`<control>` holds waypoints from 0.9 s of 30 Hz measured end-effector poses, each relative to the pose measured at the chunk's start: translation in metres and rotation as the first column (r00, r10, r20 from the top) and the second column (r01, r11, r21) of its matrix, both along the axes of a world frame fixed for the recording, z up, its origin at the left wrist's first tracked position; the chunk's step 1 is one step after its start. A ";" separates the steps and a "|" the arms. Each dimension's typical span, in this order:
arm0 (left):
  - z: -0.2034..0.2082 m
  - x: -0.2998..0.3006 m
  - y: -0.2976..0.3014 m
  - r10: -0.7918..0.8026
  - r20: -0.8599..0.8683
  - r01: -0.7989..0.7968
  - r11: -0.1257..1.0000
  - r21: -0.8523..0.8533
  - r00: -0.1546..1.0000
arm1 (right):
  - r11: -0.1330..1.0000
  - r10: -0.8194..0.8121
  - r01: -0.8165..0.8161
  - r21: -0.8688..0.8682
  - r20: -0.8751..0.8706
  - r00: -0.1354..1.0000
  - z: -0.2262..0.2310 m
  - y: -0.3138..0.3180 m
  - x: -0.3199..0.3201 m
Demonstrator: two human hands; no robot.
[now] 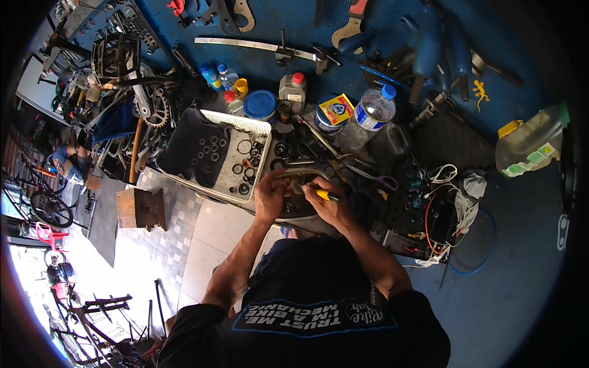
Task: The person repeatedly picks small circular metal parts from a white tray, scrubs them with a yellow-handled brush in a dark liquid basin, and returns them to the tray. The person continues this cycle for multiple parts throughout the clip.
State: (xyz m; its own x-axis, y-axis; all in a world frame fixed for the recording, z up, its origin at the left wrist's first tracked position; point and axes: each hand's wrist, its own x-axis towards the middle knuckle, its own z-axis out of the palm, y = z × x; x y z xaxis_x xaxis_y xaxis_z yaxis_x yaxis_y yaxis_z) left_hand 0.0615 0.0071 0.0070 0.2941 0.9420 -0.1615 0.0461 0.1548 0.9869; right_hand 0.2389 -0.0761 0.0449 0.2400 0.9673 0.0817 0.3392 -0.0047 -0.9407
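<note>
Both hands are over a shallow basin [293,211] of dark, murky liquid at the bench's front edge. In my right hand [334,210] is a tool with a yellow and black handle [326,195], pointing left toward my other hand. Its working end is too small and dim to make out. My left hand [270,193] is closed, its fingertips over the basin near the tool's tip; what they pinch is hidden. Just left of the basin stands a white plastic tray [261,162] with a dark cloth [199,147] and several small rings [215,147].
Behind the basin are a blue-lidded tub [259,104], a grey red-capped bottle [293,92] and a clear blue-capped bottle [375,110]. Purple-handled scissors [386,181] lie right of it. Cables [460,202] clutter the right side. A wooden box [140,208] stands at left.
</note>
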 end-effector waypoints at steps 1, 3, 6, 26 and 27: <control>-0.001 0.000 0.000 0.014 0.011 -0.014 0.999 -0.030 1.000 | 1.000 -0.005 0.005 -0.001 -0.009 1.000 0.002 0.000 0.000; -0.003 -0.001 0.000 0.012 -0.028 -0.013 1.000 -0.018 1.000 | 1.000 -0.004 0.004 -0.001 -0.008 1.000 0.005 -0.002 -0.001; -0.007 -0.003 0.004 0.003 -0.119 0.004 0.998 0.060 0.993 | 0.999 0.040 -0.040 0.018 0.025 0.999 0.010 -0.003 -0.004; 0.007 -0.022 0.019 -0.220 -0.446 0.381 0.870 0.313 0.868 | 0.995 0.042 -0.065 0.082 0.252 0.967 0.011 -0.001 0.035; 0.029 -0.019 0.018 -0.190 -0.512 0.421 0.822 0.384 0.838 | 0.992 0.006 -0.036 0.118 0.246 0.969 0.012 -0.005 0.036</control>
